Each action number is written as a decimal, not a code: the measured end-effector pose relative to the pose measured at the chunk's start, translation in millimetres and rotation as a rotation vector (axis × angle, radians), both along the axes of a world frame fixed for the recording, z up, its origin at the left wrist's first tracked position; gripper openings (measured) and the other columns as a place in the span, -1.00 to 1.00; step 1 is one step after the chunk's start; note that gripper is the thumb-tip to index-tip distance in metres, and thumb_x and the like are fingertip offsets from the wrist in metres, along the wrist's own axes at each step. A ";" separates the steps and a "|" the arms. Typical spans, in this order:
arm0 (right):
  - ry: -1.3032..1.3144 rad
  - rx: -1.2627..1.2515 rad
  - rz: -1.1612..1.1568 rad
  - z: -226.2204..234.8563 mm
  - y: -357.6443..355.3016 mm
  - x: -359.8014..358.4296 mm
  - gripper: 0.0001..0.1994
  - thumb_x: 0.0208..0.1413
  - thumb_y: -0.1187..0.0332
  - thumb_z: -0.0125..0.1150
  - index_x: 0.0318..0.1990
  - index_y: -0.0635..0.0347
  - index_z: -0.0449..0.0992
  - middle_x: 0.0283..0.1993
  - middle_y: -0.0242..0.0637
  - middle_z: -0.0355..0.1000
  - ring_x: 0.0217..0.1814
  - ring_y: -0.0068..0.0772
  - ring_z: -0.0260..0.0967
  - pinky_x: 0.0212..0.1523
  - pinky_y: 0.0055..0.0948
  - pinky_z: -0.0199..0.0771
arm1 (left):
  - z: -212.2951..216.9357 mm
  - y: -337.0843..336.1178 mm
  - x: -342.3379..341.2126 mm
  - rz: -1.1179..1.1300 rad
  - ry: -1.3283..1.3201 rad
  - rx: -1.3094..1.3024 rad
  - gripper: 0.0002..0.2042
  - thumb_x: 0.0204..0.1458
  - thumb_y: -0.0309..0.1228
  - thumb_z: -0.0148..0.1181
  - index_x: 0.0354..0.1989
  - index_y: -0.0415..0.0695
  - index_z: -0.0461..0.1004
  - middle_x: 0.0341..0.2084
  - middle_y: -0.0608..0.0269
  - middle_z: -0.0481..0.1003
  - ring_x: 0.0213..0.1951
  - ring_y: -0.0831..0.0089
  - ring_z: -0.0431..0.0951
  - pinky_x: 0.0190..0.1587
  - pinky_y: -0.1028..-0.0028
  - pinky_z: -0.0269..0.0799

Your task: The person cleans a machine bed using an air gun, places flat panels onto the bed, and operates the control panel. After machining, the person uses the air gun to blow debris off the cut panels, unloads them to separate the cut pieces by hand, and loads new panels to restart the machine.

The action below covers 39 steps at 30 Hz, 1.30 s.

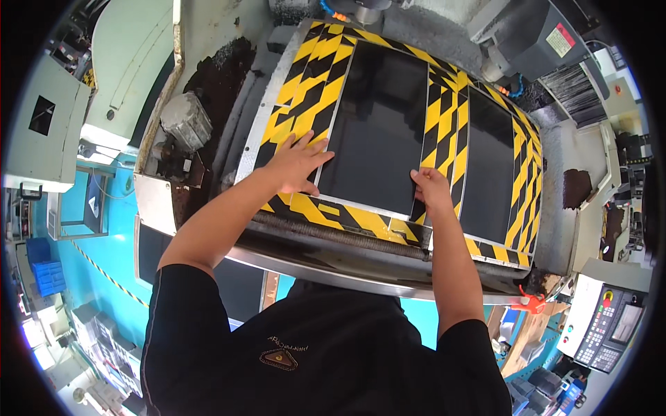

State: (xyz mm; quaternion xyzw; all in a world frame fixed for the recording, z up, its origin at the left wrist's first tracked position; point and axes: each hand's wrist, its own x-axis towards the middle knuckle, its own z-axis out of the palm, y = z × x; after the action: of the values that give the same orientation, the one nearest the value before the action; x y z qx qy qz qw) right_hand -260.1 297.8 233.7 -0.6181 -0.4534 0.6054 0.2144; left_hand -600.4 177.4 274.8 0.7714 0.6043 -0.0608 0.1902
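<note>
A glossy black rectangular panel (378, 125) lies on a machine table covered with yellow-and-black striped tape (305, 97). My left hand (298, 165) rests open at the panel's left edge, fingers spread over the tape and the panel's border. At the opposite edge, near the front corner, my right hand (431, 188) is closed with its thumb on the panel's side and the other fingers curled; it seems to pinch the panel's edge, though the fingertips are partly hidden. A second black panel (485, 166) lies further right, framed by the same tape, touched by neither hand.
A machine spindle head (513, 41) stands at the back right, with a grey cylindrical part (186, 121) on the left. A metal front ledge (333, 274) separates me from the table. A control panel (603, 322) with an emergency button is at lower right, near a red-orange coolant gun (531, 303).
</note>
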 end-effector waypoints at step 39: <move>-0.490 0.559 0.114 15.7 -20.3 47.7 -0.56 0.13 0.11 0.34 0.00 0.31 0.57 -0.23 -0.09 0.62 -0.24 -0.34 0.59 -0.15 -0.41 0.54 | 4.7 7.3 11.0 0.003 0.116 -0.081 -0.02 -0.16 0.03 0.48 0.49 0.30 0.07 0.53 0.36 -0.04 0.55 0.14 -0.18 0.51 -0.07 -0.21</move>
State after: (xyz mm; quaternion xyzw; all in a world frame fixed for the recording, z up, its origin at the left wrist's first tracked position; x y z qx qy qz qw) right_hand -212.5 277.5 249.4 -0.6360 -0.6727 0.3032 0.2260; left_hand -589.4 184.6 279.5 0.7573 0.6125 -0.1293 0.1861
